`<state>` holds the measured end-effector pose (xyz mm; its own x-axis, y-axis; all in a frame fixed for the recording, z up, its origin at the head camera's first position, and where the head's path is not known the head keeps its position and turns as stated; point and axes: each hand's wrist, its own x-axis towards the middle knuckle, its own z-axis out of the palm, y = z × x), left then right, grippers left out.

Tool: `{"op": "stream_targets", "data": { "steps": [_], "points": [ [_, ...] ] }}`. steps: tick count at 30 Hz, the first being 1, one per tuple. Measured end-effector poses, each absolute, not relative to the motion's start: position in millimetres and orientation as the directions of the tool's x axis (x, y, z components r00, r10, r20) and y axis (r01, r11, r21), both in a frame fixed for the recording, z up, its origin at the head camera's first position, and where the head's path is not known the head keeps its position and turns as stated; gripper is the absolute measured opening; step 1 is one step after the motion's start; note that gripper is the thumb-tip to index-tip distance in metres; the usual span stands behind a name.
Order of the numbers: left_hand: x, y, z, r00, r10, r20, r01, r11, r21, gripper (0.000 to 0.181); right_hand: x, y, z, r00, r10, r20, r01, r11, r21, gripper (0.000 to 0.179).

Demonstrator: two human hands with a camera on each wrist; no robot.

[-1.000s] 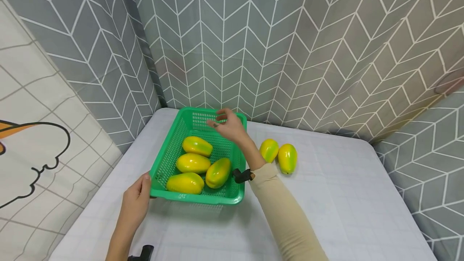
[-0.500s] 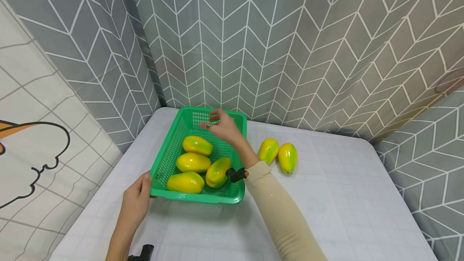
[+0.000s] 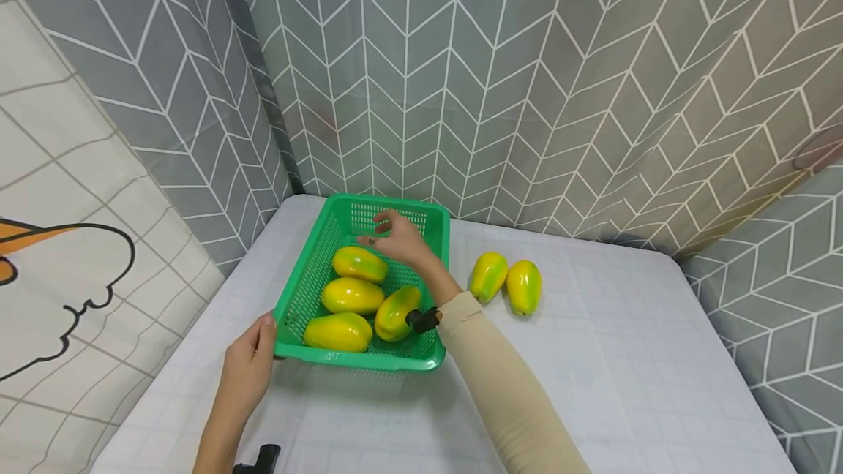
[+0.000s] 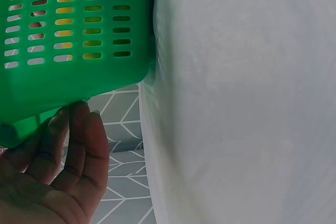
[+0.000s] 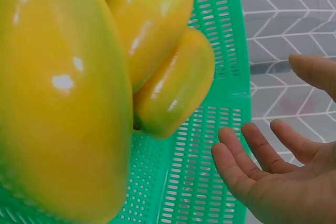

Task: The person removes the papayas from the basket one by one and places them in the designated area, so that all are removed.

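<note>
In the head view the green basket (image 3: 388, 363) is at eleven o'clock on the white table (image 3: 626, 357), its long axis running from between six and seven to between twelve and one. The left hand (image 3: 249, 360) grips its eight o'clock corner, thumb at the rim. The right hand (image 3: 400, 238) is spread wide, holding nothing, toward the basket's one o'clock, its fingers pointing to ten. Inside, three yellow-green fruits (image 3: 352, 296) lie roughly nine-to-three, while the rightmost fruit (image 3: 393, 315) points one-to-seven. Outside, at three o'clock, one loose fruit (image 3: 489, 276) leans one-to-seven beside another loose fruit (image 3: 524, 288) aligned near twelve-to-six.
</note>
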<state>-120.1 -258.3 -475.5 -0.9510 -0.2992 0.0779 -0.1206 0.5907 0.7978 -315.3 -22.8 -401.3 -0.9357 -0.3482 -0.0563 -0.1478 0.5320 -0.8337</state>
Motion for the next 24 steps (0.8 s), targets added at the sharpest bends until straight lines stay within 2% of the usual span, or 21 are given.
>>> {"op": "stream_targets", "data": {
  "steps": [13,24],
  "points": [
    [-119,-257,-474,-0.95,-0.3,0.084,-0.11,0.577,0.809,0.054,-314,-35,-406,-0.922,-0.378,-0.084,-0.153,0.556,-0.817,0.066],
    [-120,-255,-475,-0.946,-0.31,0.096,-0.112,0.59,0.799,0.056,-316,-40,-414,-0.917,-0.387,-0.097,-0.157,0.574,-0.804,0.062]
  ]
}}
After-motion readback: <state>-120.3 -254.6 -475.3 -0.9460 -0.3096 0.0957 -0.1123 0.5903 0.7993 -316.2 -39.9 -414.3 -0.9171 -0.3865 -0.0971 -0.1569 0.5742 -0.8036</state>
